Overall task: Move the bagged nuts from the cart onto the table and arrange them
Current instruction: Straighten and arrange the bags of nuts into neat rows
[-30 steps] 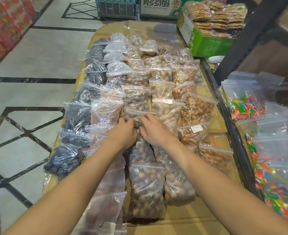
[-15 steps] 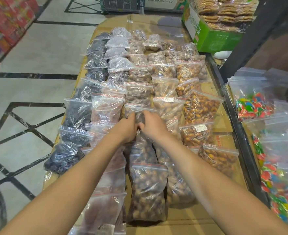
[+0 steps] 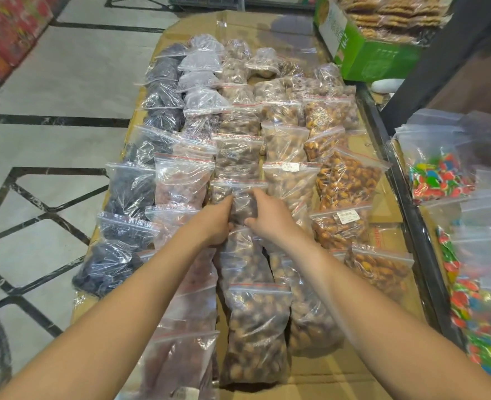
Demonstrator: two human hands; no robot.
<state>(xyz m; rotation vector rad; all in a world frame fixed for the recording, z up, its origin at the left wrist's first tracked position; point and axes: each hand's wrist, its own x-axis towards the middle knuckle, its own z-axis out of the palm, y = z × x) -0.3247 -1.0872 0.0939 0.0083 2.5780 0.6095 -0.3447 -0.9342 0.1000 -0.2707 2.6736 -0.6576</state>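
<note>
Several clear zip bags of nuts and dried fruit lie in rows on a cardboard-covered table (image 3: 319,379). Dark fruit bags (image 3: 128,192) fill the left row, brown nut bags (image 3: 254,336) the middle, orange-brown nut bags (image 3: 345,180) the right. Both my hands grip one brown nut bag (image 3: 243,197) in the middle row. My left hand (image 3: 214,223) holds its left side and my right hand (image 3: 267,215) its right side, fingers curled under it.
A green carton (image 3: 380,57) stacked with packed biscuits stands at the table's far right corner. Bags of coloured candy (image 3: 440,177) lie on a dark-framed shelf to the right. Tiled floor (image 3: 50,125) runs along the left, with red boxes (image 3: 10,27) far left.
My two hands have drawn closer together on the middle-row bag and squeezed its sides. The view has shifted slightly forward over the table.
</note>
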